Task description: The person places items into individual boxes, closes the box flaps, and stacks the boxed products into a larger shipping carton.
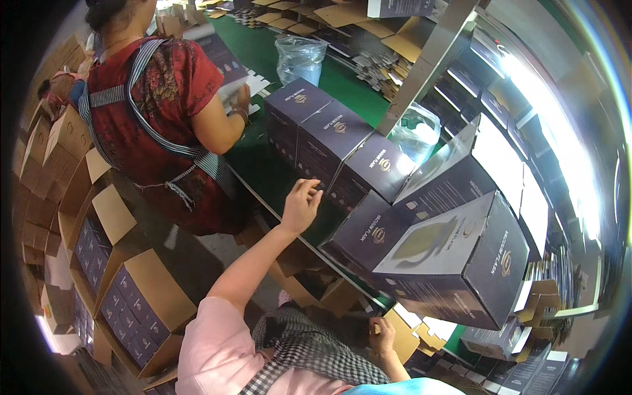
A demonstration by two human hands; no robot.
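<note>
My left hand (pixel 303 207) is raised beside the near side of a row of dark purple boxes (pixel 329 128) on the green bench. Its fingers are loosely bent and a little apart, with nothing seen in them; whether the fingertips touch the box side I cannot tell. Lower down, my right hand (pixel 382 337) is closed, next to a brown cardboard flap (pixel 399 334). What it holds, if anything, is hidden. Between the hands lie a dark box (pixel 361 232) and a larger box (pixel 454 260) with a pale printed panel. Another tall box (pixel 454 172) leans behind them.
At the left, a person (pixel 148 112) in a red top and striped apron handles a flat carton piece (pixel 224 62). Open brown cartons (pixel 161 289) of small dark boxes stand at lower left. Clear plastic bags (pixel 299 59) and a metal post (pixel 428 72) are along the bench.
</note>
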